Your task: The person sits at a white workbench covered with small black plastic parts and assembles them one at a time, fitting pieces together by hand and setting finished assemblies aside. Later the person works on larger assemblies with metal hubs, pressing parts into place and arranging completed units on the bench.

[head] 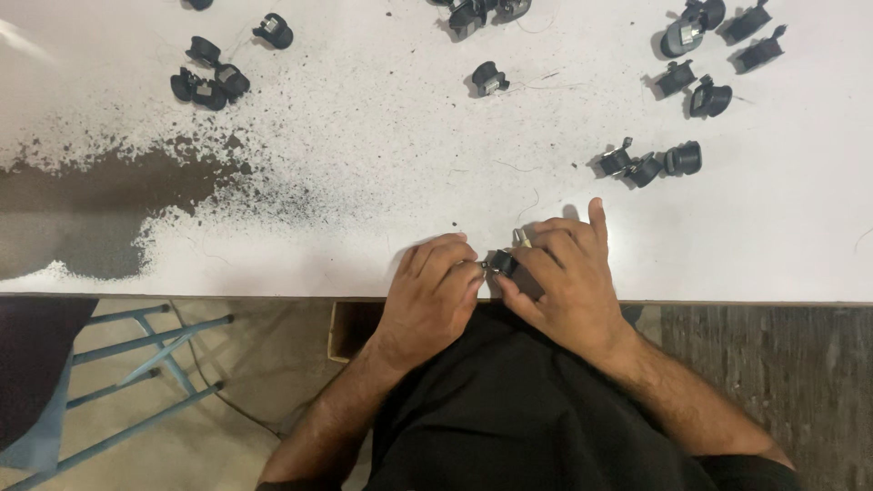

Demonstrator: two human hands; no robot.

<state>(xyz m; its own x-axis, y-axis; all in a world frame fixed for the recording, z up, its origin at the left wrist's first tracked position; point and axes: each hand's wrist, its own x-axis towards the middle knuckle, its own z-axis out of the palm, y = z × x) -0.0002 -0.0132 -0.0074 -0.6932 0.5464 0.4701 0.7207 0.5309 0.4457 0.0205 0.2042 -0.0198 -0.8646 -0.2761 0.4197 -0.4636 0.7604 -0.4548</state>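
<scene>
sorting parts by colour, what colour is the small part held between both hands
Black part with a bit of silver metal, pinched by left hand and right hand; head view.

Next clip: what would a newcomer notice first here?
Two hands, left hand and right hand, pinch one small black part together at the near edge of the white table. A wide smear of dark dust covers the table's left side. More black parts lie scattered toward the far edge.
</scene>
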